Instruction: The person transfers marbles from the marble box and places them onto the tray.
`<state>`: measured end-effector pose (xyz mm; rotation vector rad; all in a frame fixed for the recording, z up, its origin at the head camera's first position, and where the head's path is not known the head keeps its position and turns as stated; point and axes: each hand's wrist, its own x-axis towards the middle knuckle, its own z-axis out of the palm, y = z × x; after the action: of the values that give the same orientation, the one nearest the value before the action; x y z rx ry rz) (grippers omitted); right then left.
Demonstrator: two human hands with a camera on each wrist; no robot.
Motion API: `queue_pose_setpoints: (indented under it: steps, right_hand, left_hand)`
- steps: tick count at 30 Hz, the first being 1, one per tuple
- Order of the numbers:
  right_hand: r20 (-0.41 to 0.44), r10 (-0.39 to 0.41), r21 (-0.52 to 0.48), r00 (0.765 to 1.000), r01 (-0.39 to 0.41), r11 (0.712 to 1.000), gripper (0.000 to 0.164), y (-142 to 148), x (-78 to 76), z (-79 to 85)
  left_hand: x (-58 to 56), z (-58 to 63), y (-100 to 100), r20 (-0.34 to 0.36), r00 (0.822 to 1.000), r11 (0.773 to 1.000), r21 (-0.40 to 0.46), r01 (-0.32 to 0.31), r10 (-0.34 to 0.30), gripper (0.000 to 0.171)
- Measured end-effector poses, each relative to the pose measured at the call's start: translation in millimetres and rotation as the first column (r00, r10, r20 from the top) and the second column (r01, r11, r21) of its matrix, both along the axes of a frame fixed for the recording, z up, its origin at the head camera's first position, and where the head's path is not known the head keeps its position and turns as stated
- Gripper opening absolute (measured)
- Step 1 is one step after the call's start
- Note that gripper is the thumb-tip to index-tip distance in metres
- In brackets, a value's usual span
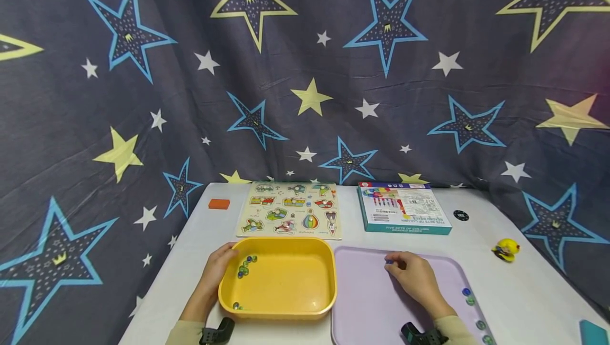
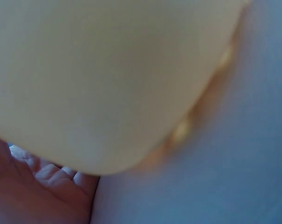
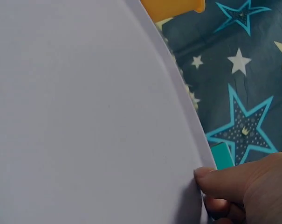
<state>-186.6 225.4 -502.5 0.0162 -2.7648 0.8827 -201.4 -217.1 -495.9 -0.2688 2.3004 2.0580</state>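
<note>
My left hand [image 1: 218, 268] grips the left rim of a yellow plastic tub [image 1: 290, 281]; in the left wrist view the tub's blurred wall [image 2: 108, 84] covers much of the frame, with the palm [image 2: 52, 191] beside it. Several glass marbles [image 1: 244, 270] lie along the tub's left side, and others sit in its near left corner. Over the far part of a lilac tray [image 1: 367, 302], my right hand [image 1: 414, 276] pinches a blue marble [image 1: 388, 261] between thumb and fingertips. The right wrist view shows thumb and curled fingers at the tray's edge, the marble hidden.
Several marbles [image 1: 471, 300] lie along the lilac tray's right edge. Behind stand a wooden picture puzzle board [image 1: 290, 210], a flat toy box [image 1: 402, 210] and an orange block [image 1: 218, 204]. To the right are a black disc [image 1: 460, 215], a yellow toy figure [image 1: 506, 250] and a teal object [image 1: 593, 332].
</note>
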Motion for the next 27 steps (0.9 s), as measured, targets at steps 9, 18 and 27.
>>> queue_pose_setpoints:
  steps: [9,18,27]
  right_hand:
    - [-0.032,-0.024,-0.058,0.999,0.022,0.998,0.019,0.5,-0.3,5.0]
    - [-0.101,0.022,-0.264,0.995,-0.048,0.963,0.011,-28.6,3.8,38.5]
    - [-0.122,0.432,-0.271,0.894,-0.449,0.851,0.009,-125.7,10.2,73.0]
  left_hand:
    - [-1.7,-1.0,-0.5,0.007,1.0,1.0,-0.004,-0.013,0.013,0.031]
    - [-0.9,0.5,-0.8,0.019,1.0,1.0,-0.015,-0.011,0.011,0.032]
    - [0.0,1.4,0.3,0.009,1.0,1.0,-0.005,-0.006,0.006,0.031]
